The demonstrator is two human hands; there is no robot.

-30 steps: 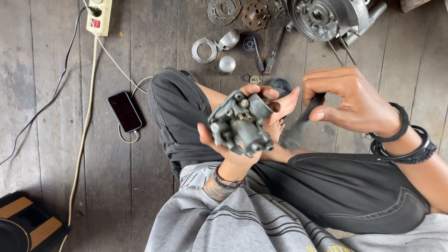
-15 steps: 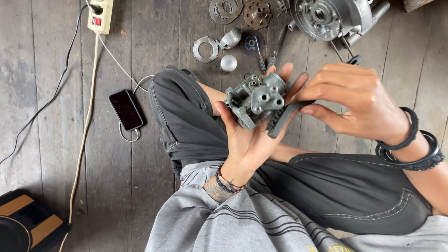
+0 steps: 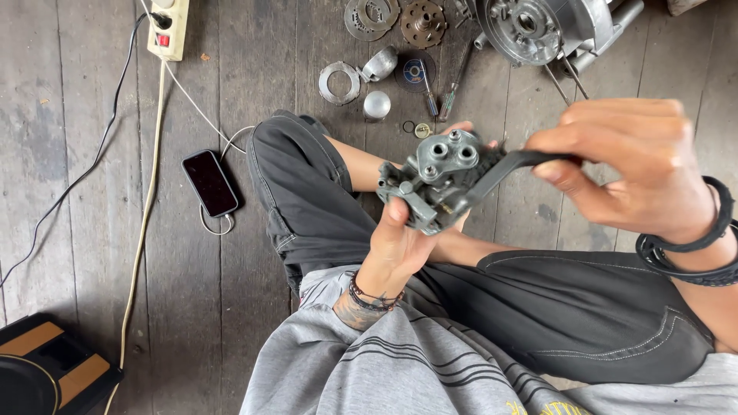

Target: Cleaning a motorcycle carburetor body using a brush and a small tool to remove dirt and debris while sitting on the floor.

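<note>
My left hand (image 3: 400,238) grips a grey metal carburetor body (image 3: 437,178) from below, thumb on its near side, held above my crossed legs in dark trousers. My right hand (image 3: 630,165) pinches the end of a black rubber hose (image 3: 511,167) that runs down to the carburetor's right side. Black bands circle my right wrist (image 3: 692,253), and a beaded bracelet sits on the left wrist.
On the wooden floor lie a phone (image 3: 210,183) on a white cable, a power strip (image 3: 171,29), metal rings and discs (image 3: 340,82), a screwdriver (image 3: 453,81) and an engine casing (image 3: 538,27). A black and tan case (image 3: 46,373) sits bottom left.
The carburetor has been turned and raised in my left hand. My right hand has pulled back to the right, drawing the black hose out straight.
</note>
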